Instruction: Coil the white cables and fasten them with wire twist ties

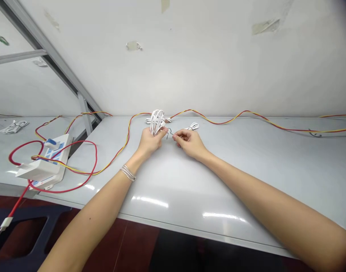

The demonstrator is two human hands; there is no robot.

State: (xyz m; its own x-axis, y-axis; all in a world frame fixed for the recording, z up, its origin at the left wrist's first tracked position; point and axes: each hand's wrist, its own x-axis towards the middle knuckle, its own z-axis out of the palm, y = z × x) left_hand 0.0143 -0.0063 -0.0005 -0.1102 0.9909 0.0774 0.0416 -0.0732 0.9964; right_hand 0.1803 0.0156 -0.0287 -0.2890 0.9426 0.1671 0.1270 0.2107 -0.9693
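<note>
Grey desk [173, 177] is carrying white cables: left hand [149, 142] is gripping looped white cable [157, 121], right hand [187, 143] is pinching thin black wire [169, 133], and white coil [193, 126] is lying just beyond the right hand.

no legible text, labels, brands or numbers, blue printed panels on the white power strip [52, 154] too small and blurred to read, no readable print on the white cable bundle [157, 122], white plug [6, 223] on the red cable likewise illegible
</note>
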